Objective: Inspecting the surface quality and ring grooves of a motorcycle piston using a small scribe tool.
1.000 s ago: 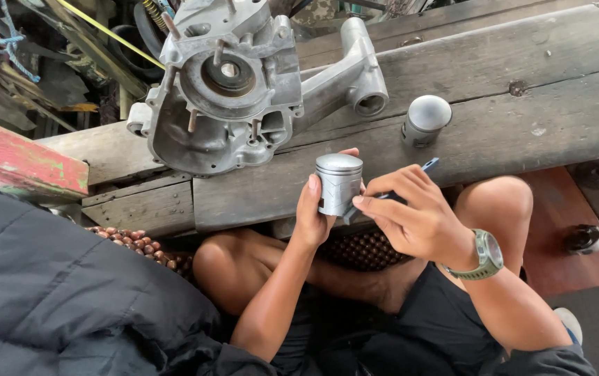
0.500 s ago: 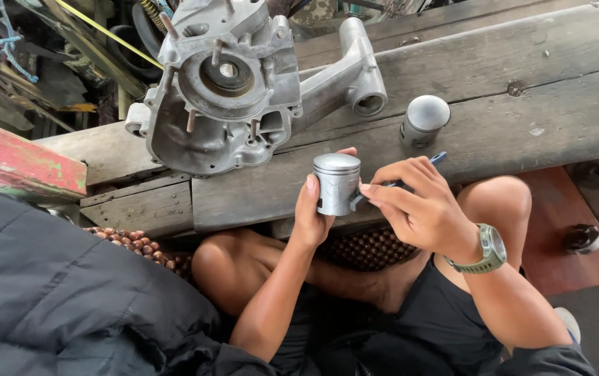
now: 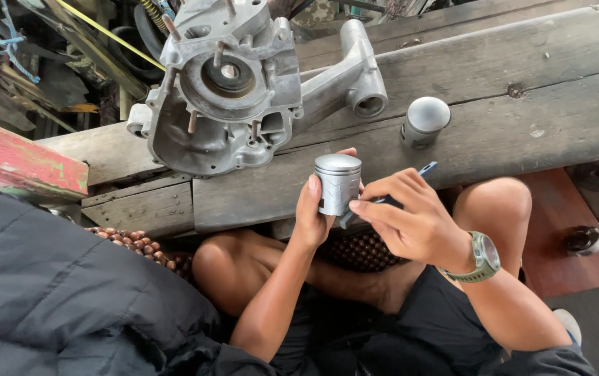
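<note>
Silver piston (image 3: pixel 337 182) held upright just off the near edge of the counter (image 3: pixel 522 139), crown up, above the person's bare knees

Left hand (image 3: pixel 313 212) clasped around the piston from behind, thumb up its left side, a fingertip showing past the top right

Right hand (image 3: pixel 414 223) pinching a slim blue-tipped tool (image 3: pixel 426 168) against the piston's lower right side; fingers curled round the tool, forefinger stretched toward the skirt. Green-grey wristwatch (image 3: pixel 484 256) on that wrist

Counter is weathered grey planks. On it, up and left of the piston: a cast aluminium engine crankcase half (image 3: pixel 237 90), studs sticking out, round bearing seat in the middle, arm with a bored eye reaching right. Well apart from the hands, to the right of the casing: a second grey piston (image 3: pixel 424 122) standing on the planks, domed crown up

Red-painted board (image 3: pixel 21 157) at far left. Dark padded jacket (image 3: pixel 56 292) lower left, with a string of brown wooden beads (image 3: pixel 132 244) beside it
</note>
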